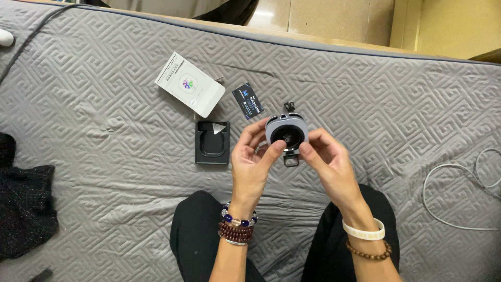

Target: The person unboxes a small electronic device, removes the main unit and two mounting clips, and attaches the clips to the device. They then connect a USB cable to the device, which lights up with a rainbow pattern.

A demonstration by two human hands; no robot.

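Note:
Both of my hands hold a small grey device (pixel 286 131) with a round dark face and a dark clip at its lower edge, raised above a grey quilted mattress (pixel 104 104). My left hand (pixel 251 164) grips its left side, thumb pressed on the dark face. My right hand (pixel 326 161) pinches its right lower edge. Bead bracelets sit on both wrists, and a white band on the right.
An open black tray (pixel 212 142) lies left of my hands, with a white box lid (pixel 190 83) and a small dark card (pixel 248 101) beyond it. A white cable (pixel 453 177) loops at right. Dark cloth (pixel 23 209) lies at left. My dark-trousered legs are below.

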